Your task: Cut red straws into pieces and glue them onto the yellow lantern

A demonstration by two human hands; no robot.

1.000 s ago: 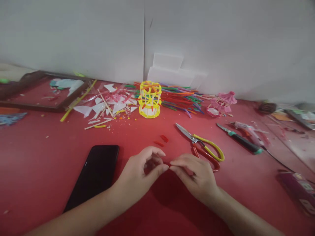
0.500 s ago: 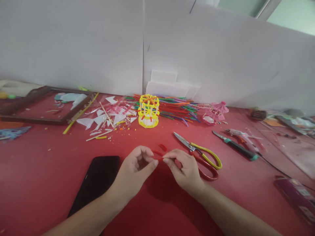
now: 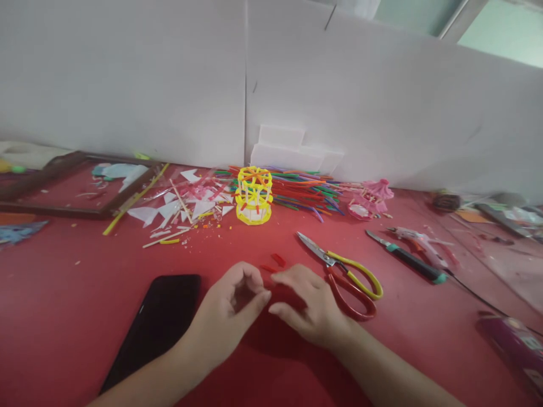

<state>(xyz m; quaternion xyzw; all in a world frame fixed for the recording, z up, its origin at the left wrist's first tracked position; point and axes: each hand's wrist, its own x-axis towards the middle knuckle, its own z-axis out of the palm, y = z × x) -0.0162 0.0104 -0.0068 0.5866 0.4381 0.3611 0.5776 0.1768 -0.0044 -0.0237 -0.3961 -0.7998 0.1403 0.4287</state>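
My left hand (image 3: 235, 308) is closed in a pinch, thumb against fingertips. Whatever sits in the pinch is too small and too red against the red table to make out. My right hand (image 3: 307, 305) faces it from the right, its thumb and fingers apart and nothing visible between them. Just beyond the fingertips lie short red pieces (image 3: 279, 260), which look like cut pipe cleaner. To the right of my right hand rest scissors (image 3: 358, 271) with one yellow and one red handle, blades spread. A black phone (image 3: 155, 322) lies left of my left hand.
A yellow round tiered frame (image 3: 254, 195) stands before a pile of coloured pipe cleaners (image 3: 303, 192). White paper scraps (image 3: 206, 206) lie left, near a brown frame (image 3: 55, 212). A pink model (image 3: 375, 198), utility knife (image 3: 407, 260) and glue gun (image 3: 424, 246) are at right.
My right thumb and fingers have parted from their pinch beside the left fingertips, where a red bit showed between the hands. My left hand stays pinched. The view has shifted slightly.
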